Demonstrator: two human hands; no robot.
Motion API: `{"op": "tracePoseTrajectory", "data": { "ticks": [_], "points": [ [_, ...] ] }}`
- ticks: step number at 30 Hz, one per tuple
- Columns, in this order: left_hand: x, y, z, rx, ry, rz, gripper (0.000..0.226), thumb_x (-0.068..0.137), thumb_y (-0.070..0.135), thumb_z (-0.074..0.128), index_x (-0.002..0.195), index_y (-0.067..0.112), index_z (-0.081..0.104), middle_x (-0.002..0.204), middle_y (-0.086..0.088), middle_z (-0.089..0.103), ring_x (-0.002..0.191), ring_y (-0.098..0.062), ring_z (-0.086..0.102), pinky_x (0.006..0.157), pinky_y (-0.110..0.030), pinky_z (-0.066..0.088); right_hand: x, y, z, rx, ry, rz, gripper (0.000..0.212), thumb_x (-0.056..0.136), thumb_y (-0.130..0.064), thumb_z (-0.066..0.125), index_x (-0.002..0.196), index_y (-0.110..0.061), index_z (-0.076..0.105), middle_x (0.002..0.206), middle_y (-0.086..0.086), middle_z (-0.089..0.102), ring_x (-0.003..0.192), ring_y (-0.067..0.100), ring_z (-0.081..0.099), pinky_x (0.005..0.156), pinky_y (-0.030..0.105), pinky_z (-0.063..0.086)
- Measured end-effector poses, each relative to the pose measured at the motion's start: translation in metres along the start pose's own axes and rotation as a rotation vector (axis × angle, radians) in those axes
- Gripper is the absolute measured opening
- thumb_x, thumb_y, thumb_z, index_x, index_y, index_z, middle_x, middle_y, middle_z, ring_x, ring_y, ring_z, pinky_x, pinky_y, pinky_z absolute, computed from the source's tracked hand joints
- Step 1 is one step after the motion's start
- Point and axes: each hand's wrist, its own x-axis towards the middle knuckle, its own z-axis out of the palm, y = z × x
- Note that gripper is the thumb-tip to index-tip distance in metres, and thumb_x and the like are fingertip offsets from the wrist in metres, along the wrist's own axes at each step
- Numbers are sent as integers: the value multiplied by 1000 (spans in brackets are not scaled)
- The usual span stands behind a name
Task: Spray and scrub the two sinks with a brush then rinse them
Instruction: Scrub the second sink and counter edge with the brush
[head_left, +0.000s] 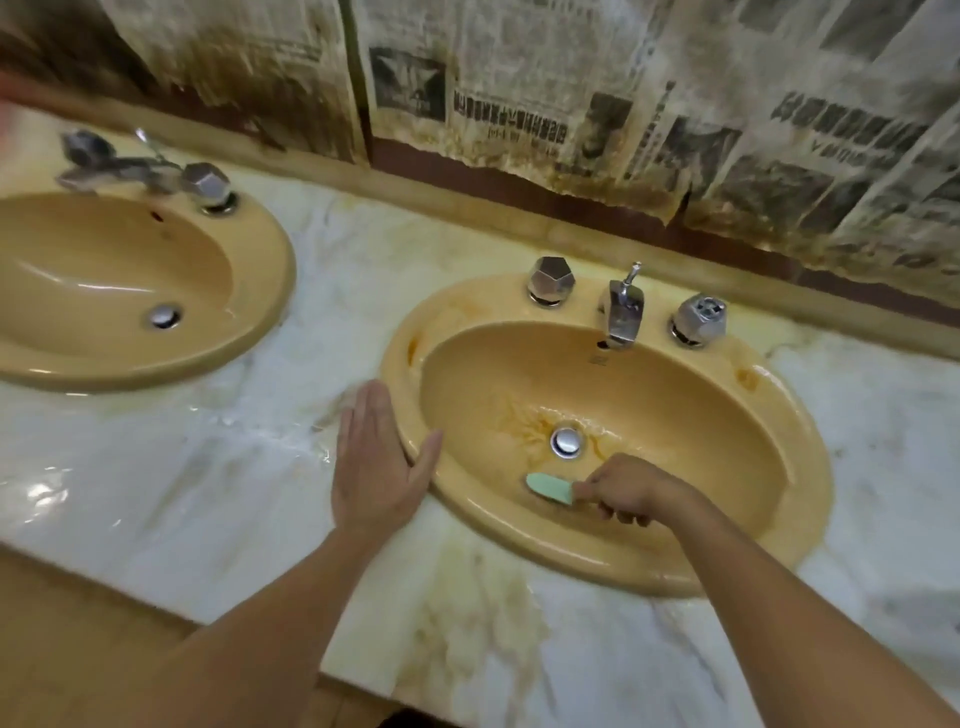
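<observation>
Two tan oval sinks are set in a marble counter. The right sink (675, 415) has brownish streaks around its chrome drain (566, 442). Inside its near wall, my right hand (626, 491) is closed on a pale green brush (549, 488), whose head presses against the basin just below the drain. My left hand (376, 462) lies flat and open on the wet counter, fingers together, its thumb resting on the right sink's left rim. The left sink (249, 291) looks shiny, with its own drain (165, 316).
The right sink has a chrome tap (621, 312) between two faceted knobs (550, 280) (698, 318). The left sink's tap (130, 166) sits at the back. The marble counter (208, 467) is wet and stained. Stained newspaper (519, 88) covers the wall behind.
</observation>
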Motion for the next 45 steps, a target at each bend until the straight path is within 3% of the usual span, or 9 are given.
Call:
{"op": "tracePoseTrajectory", "data": {
  "ticks": [4, 18, 23, 27, 30, 33, 37, 40, 45],
  "points": [
    [0, 2, 4, 49, 31, 16, 90, 97, 65, 33, 161, 3, 15, 168, -11, 19, 156, -18, 5, 128, -34, 3, 35, -10, -11, 78, 16, 13, 44, 94, -41, 58, 64, -10, 50, 46, 1, 48, 41, 20, 39, 46, 23, 28],
    [5, -4, 16, 115, 57, 23, 86, 98, 59, 37, 160, 1, 19, 165, -14, 27, 156, -21, 16, 128, -38, 7, 98, -25, -47, -216, 136, -230, 37, 97, -41, 53, 93, -12, 75, 90, 10, 67, 75, 22, 57, 66, 33, 47],
    [5, -4, 17, 110, 70, 22, 85, 98, 58, 37, 159, 1, 20, 165, -14, 28, 156, -21, 17, 128, -42, 10, 100, -16, -46, -129, 50, -252, 35, 95, -36, 58, 86, -6, 73, 66, 1, 58, 57, 17, 47, 50, 28, 34],
    [5, -2, 16, 102, 76, 17, 85, 98, 58, 36, 159, 2, 21, 164, -13, 29, 155, -21, 17, 128, -40, 10, 108, -9, -42, -71, 266, -338, 35, 97, -33, 54, 70, -18, 70, 73, -2, 66, 77, 20, 60, 57, 27, 39],
    [4, 0, 14, 85, 85, 17, 85, 97, 57, 36, 159, 2, 21, 164, -12, 29, 155, -21, 17, 128, -39, 9, 108, -7, -42, -93, 14, -346, 24, 97, -29, 60, 91, -15, 78, 79, -6, 71, 68, 9, 57, 58, 23, 42],
    [4, -1, 14, 84, 82, 16, 85, 97, 58, 36, 159, 2, 21, 165, -11, 29, 155, -20, 17, 128, -39, 10, 119, 4, -41, -19, 323, -401, 24, 98, -36, 59, 103, -24, 79, 94, -5, 75, 89, 16, 65, 81, 31, 51],
    [4, -2, 15, 74, 88, 13, 84, 98, 57, 37, 159, 3, 21, 165, -11, 29, 155, -19, 17, 128, -38, 9, 116, 6, -39, -125, 85, -362, 21, 97, -40, 59, 95, -34, 78, 75, -6, 70, 71, 12, 60, 66, 29, 46],
    [4, -2, 16, 79, 86, 11, 84, 98, 56, 37, 160, 3, 20, 165, -12, 28, 156, -19, 17, 128, -38, 8, 118, 8, -39, -131, 396, -394, 26, 99, -40, 54, 105, -28, 77, 91, -2, 73, 87, 21, 64, 71, 30, 45],
    [5, -3, 16, 77, 84, 4, 84, 98, 58, 36, 160, 4, 19, 166, -11, 27, 156, -18, 16, 128, -38, 9, 116, 14, -43, -135, 268, -384, 23, 98, -40, 56, 96, -32, 77, 83, -2, 72, 85, 22, 63, 75, 32, 47]
  ]
}}
